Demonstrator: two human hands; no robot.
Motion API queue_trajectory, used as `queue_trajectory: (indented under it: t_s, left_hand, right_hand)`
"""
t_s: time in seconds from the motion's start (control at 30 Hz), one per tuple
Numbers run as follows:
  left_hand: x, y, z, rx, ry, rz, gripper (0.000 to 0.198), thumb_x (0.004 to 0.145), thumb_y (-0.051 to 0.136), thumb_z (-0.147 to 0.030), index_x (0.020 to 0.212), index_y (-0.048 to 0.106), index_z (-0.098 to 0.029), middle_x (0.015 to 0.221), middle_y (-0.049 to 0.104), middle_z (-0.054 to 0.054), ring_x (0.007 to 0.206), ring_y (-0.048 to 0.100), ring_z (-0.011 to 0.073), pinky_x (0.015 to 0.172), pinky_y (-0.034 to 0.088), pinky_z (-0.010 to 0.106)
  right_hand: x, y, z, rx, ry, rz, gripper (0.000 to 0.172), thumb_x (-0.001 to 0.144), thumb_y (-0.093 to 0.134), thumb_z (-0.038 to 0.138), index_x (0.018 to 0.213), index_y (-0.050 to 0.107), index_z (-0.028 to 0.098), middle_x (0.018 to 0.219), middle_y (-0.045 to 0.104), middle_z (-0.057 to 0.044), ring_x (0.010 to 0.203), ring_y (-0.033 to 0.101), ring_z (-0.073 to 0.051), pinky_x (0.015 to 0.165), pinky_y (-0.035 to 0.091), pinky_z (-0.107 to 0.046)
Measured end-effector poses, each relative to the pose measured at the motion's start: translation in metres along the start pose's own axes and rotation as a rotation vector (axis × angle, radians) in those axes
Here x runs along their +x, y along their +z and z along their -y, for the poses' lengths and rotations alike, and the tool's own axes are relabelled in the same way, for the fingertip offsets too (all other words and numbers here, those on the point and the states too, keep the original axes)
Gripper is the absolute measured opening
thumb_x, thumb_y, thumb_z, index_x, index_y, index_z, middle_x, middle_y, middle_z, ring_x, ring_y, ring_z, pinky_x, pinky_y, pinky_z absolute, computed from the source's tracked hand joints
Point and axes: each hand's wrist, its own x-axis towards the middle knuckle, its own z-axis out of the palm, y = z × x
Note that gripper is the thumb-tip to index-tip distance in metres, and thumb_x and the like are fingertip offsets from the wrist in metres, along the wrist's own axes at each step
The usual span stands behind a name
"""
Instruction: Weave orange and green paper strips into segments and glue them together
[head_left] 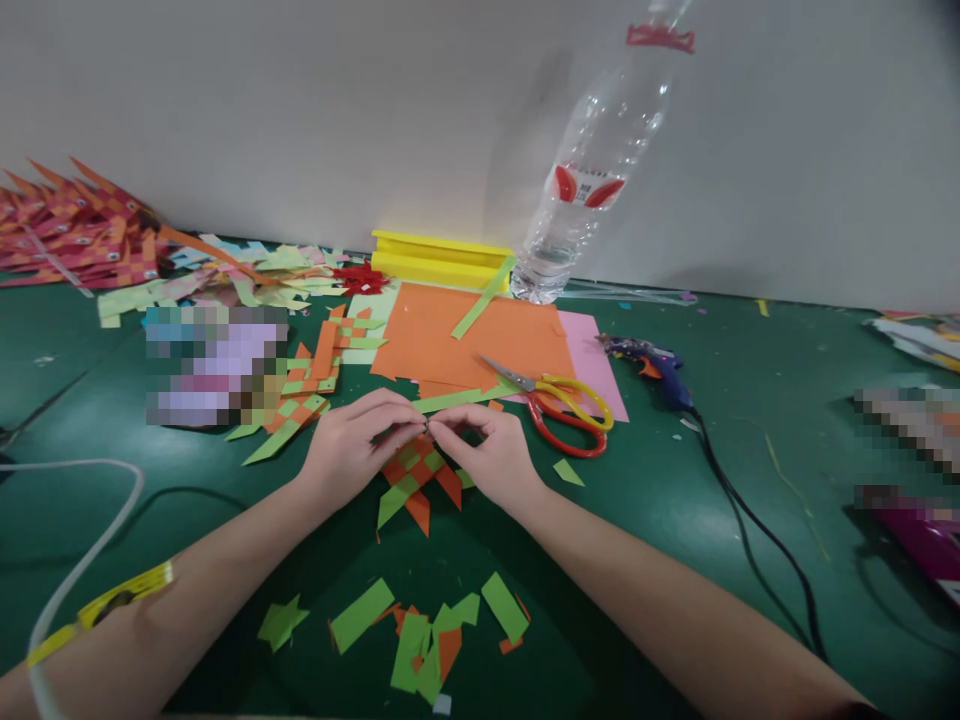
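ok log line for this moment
left hand: pinching woven paper piece | right hand: pinching same piece | nearby: scissors, orange sheet, glue gun

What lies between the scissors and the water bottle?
In the head view, an orange paper sheet and the edge of a pink sheet lie between the scissors and the water bottle.

Orange-and-green checkered woven paper piece (417,476)

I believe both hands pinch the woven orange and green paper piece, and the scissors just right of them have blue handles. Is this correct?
Not quite: in the head view the scissors have yellow and red handles, not blue. The rest holds: the left hand and right hand both pinch the woven paper piece, with the scissors just right of them.
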Motion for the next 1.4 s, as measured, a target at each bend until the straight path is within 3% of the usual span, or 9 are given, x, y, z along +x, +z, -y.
queue_trajectory:
  t_s: [0.53,1.2,1.4]
  left_hand:
    - [-0.0009,-0.0021,-0.0002,-0.043,0.016,-0.012,0.007,0.087,0.063,-0.014,0.088,0.068,-0.017,0.083,0.074,0.005,0.075,0.07,0.0135,0.069,0.058,0.023]
    - [0.003,-0.0059,-0.006,0.071,0.161,-0.064,0.005,0.087,0.065,-0.019,0.083,0.068,-0.018,0.078,0.076,0.002,0.07,0.073,0.0127,0.064,0.06,0.02]
    - [0.0044,-0.0065,-0.0071,0.053,0.14,-0.074,0.006,0.087,0.066,-0.022,0.083,0.069,-0.021,0.077,0.077,-0.001,0.067,0.073,0.0132,0.064,0.061,0.022]
  right_hand:
    - [0.0038,-0.001,0.0048,0.177,0.116,0.11,0.012,0.078,0.065,0.029,0.077,0.074,0.022,0.073,0.075,-0.002,0.06,0.065,-0.013,0.062,0.056,-0.028]
    - [0.005,-0.0008,0.0043,0.324,0.191,0.12,0.009,0.07,0.073,0.03,0.071,0.073,0.021,0.064,0.071,0.0,0.051,0.059,-0.01,0.054,0.053,-0.025]
    - [0.0051,-0.0016,0.0033,0.34,0.201,0.132,0.01,0.069,0.074,0.03,0.072,0.074,0.02,0.065,0.072,0.0,0.052,0.06,-0.009,0.055,0.053,-0.024]
